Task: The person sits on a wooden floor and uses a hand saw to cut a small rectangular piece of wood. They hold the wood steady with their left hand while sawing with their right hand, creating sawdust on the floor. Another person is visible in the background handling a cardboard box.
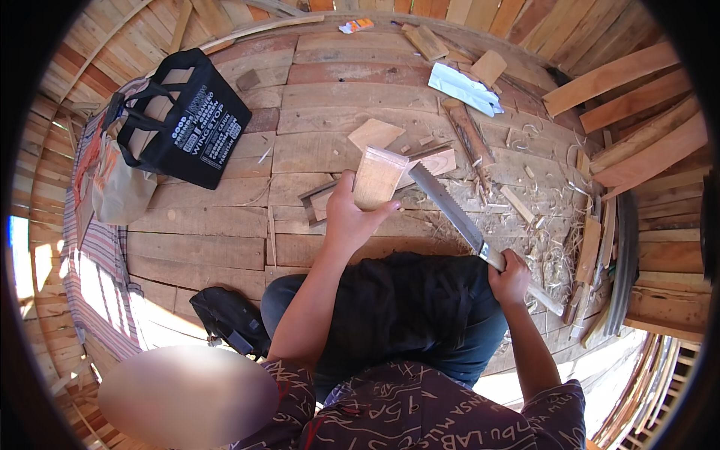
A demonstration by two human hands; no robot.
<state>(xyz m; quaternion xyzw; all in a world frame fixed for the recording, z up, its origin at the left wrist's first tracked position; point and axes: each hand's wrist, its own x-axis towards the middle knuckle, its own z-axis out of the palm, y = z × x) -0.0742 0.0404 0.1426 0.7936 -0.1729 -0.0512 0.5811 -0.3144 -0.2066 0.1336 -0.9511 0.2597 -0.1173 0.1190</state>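
My left hand [351,217] grips a small pale wooden block [379,180] by its lower part, thumb at the right and fingers at the left. A pull saw [450,208] is in my right hand [510,277], closed round its long pale handle. Its toothed blade slants up and left, the tip near the block's upper right corner. Whether tip and block touch, I cannot tell. Beneath lie a narrow plank [435,163] and a flat angular wood piece [376,133], both partly covered by the block.
Wood shavings [536,247] and offcuts litter the floorboards to the right. A black tote bag [202,124] stands at the far left, a small black bag [226,319] nearer me. A light blue sheet [465,88] lies at the back; boards [619,79] lean at the right.
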